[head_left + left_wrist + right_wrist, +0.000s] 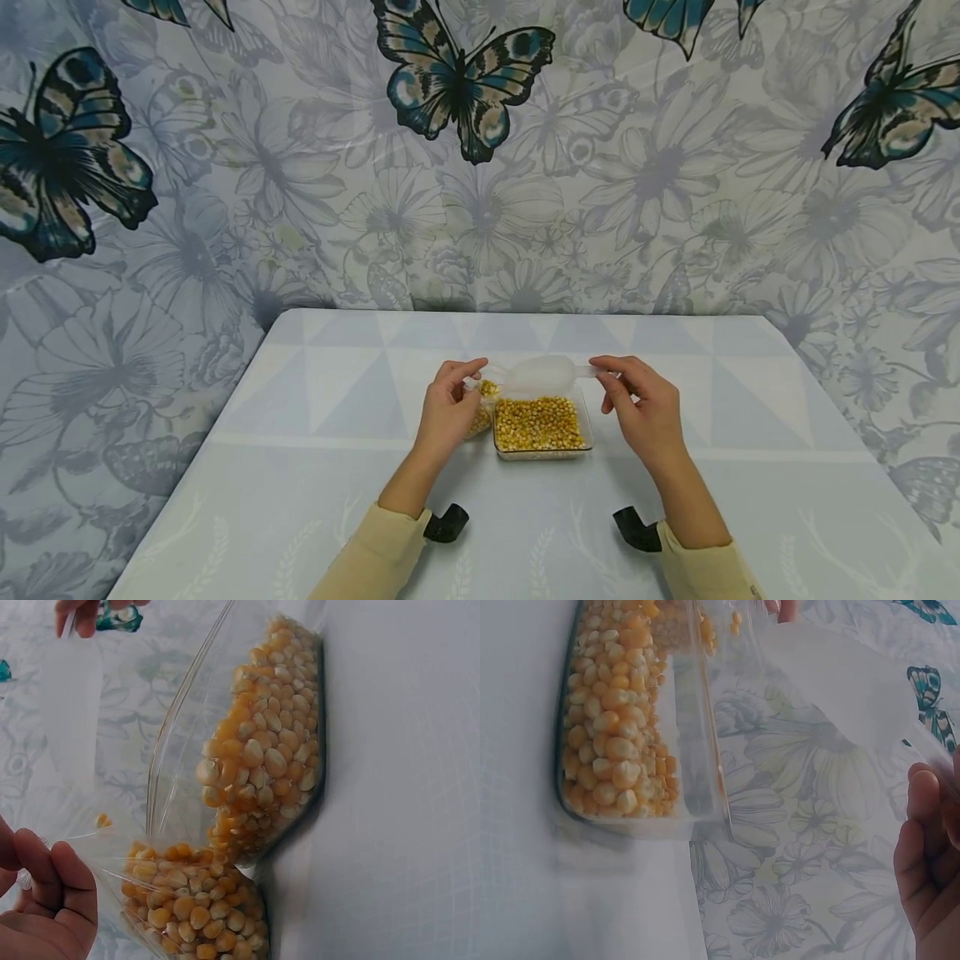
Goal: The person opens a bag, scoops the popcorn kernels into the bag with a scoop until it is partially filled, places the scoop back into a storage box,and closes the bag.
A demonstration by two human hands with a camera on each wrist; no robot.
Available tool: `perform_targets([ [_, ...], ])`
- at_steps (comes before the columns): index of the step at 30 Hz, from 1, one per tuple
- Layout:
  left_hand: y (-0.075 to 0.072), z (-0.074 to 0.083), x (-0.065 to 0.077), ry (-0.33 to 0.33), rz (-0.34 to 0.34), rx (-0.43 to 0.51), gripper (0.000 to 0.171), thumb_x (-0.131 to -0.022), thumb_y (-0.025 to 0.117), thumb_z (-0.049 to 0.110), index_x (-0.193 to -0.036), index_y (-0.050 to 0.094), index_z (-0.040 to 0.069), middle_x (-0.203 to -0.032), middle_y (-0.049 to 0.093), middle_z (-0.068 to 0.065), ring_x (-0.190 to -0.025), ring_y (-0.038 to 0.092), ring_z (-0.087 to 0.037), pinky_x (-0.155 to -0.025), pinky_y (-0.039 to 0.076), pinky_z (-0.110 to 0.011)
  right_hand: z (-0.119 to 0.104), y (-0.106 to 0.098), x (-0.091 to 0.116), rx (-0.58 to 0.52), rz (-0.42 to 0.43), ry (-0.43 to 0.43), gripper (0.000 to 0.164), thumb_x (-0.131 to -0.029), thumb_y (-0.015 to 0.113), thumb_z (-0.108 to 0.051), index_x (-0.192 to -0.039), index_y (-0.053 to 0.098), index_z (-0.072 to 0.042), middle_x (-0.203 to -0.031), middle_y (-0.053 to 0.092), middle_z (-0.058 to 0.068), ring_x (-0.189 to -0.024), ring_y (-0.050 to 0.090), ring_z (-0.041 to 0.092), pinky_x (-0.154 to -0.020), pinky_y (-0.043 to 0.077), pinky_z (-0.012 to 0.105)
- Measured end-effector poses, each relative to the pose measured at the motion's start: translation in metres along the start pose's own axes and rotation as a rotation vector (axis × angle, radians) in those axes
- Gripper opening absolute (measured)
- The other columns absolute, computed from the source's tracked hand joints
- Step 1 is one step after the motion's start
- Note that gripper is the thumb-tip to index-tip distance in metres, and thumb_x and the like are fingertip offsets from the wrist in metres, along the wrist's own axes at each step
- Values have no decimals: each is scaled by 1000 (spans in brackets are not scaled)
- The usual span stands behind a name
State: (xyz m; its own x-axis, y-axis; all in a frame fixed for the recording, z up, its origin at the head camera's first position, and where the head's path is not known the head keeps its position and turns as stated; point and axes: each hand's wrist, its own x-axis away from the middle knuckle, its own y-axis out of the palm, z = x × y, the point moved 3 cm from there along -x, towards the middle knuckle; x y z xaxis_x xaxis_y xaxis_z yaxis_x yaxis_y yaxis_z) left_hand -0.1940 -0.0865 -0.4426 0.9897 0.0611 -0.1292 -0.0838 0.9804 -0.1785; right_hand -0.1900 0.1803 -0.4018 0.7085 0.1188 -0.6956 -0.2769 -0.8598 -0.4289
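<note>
My left hand (pixel 448 407) pinches the top of a clear plastic bag (pixel 196 907) partly filled with corn kernels. The bag stands against the left side of a glass container (pixel 543 455), which holds a broad layer of yellow kernels (pixel 538 423). Between thumb and fingers, my right hand (pixel 641 408) grips the handle of a translucent white scoop (pixel 538 375). Held level above the container's far edge, the scoop points left, its tip at the mouth of the bag. A few kernels (pixel 103 820) show near the bag's mouth in the left wrist view.
The container and bag stand on a pale table (pixel 300 483) with a triangle pattern. Behind the table hangs a floral cloth (pixel 517 217) printed with large butterflies. Black wrist mounts (pixel 447 523) stick out from both sleeves.
</note>
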Motion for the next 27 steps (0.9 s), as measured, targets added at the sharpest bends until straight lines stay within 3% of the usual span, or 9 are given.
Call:
perform_targets([
  [12, 0, -3, -1, -20, 29, 29, 46, -91, 51, -7, -128, 69, 15, -112, 56, -9, -63, 42, -7, -54, 39, -18, 11, -13, -1, -120, -33, 88, 25, -91, 63, 7, -111, 72, -4, -81, 62, -8, -57, 58, 7, -48, 42, 18],
  [19, -1, -1, -2, -9, 37, 9, 45, -90, 53, -5, -128, 69, 13, -109, 56, -7, -63, 43, -8, -54, 40, -18, 25, -10, 3, -186, -57, 202, 21, -93, 59, 9, -108, 71, 2, -80, 62, -12, -55, 57, 12, -51, 46, 19],
  [27, 0, -1, -1, -29, 29, 29, 44, -93, 51, -4, -126, 70, 19, -109, 56, -4, -62, 41, -9, -53, 38, -18, 36, -5, 8, -152, -187, 303, 19, -96, 62, -5, -112, 72, -10, -84, 65, -9, -60, 61, 12, -58, 53, 24],
])
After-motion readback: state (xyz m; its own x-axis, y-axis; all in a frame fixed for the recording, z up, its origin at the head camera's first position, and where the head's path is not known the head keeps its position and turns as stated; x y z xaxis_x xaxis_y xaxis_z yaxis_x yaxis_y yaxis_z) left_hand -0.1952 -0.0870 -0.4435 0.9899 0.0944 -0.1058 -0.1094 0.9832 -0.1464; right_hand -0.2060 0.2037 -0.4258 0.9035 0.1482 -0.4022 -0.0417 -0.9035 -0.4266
